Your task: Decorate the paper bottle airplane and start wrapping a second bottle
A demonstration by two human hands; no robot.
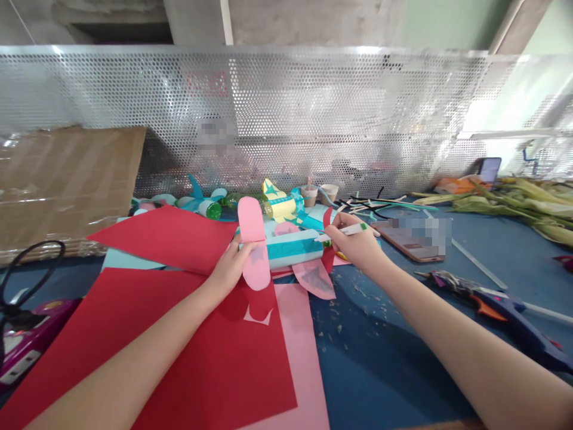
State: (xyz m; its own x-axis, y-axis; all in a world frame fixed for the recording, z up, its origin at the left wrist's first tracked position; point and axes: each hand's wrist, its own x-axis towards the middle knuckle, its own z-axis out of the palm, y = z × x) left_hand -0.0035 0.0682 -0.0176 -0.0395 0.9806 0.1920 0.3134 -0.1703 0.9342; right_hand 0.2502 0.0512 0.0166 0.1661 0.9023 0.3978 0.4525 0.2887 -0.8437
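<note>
A paper craft airplane with a light blue body (pixel 293 247) lies across the middle of the work area. A rounded pink strip (pixel 252 220) stands at its left end, and a pink wing (pixel 314 280) sticks out below. My left hand (pixel 229 270) has its fingers closed around that left end, partly hidden behind the pink strip. In my right hand (pixel 356 246) is a white marker (pixel 356 229) with a green band, its tip end close to the body's right end. Sheets of red paper (pixel 215 352) lie under my left forearm, with a small pink paper scrap (pixel 258 315) on top.
A glue gun (pixel 510 316) and a phone (pixel 409 246) lie on the right, with corn husks (pixel 514 206) beyond. Behind the airplane stand a yellow craft airplane (pixel 283 207), a blue one (pixel 202 206) and paper cups (pixel 329 193). Cardboard (pixel 67 191) leans at left above a purple device (pixel 42 337).
</note>
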